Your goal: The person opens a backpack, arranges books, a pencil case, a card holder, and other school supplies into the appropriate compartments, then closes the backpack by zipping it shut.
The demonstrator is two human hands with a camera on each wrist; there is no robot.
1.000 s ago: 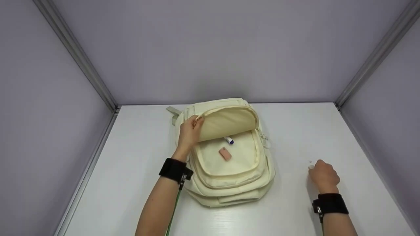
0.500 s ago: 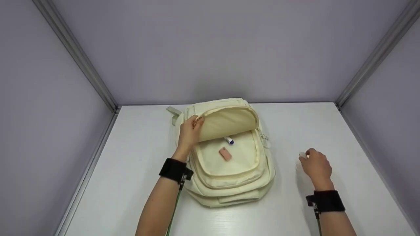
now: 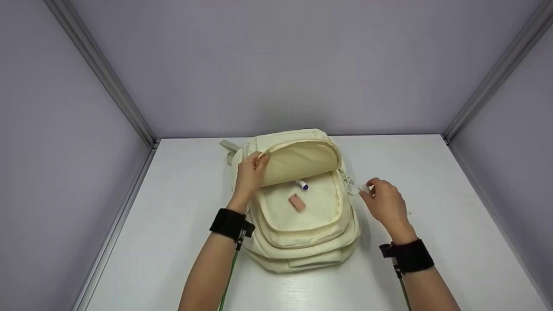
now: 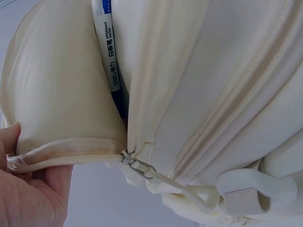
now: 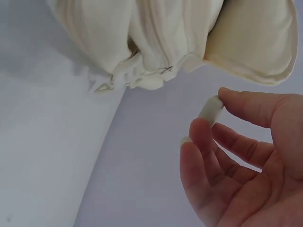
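Note:
A cream backpack (image 3: 302,233) lies flat on the white table (image 3: 173,216), its front pocket open. My left hand (image 3: 258,161) pinches the edge of the pocket flap (image 4: 71,146) and holds it up. Inside the pocket lie a white marker with a blue cap (image 3: 301,185) and a small pink block (image 3: 296,202). The left wrist view shows the marker (image 4: 110,61) close up under the flap. My right hand (image 3: 370,190) is beside the backpack's right edge. It pinches a small white cylinder (image 5: 210,106) between thumb and forefinger.
Grey walls with metal corner posts (image 3: 103,77) close the table in on three sides. A zipper pull (image 4: 139,166) and a white plastic buckle (image 4: 255,185) hang at the backpack's side. A strap end (image 3: 228,147) sticks out at its far left.
My right hand has lifted the small white piece from the table at the right and carried it left and farther back, up to the backpack's side. The left hand has kept still.

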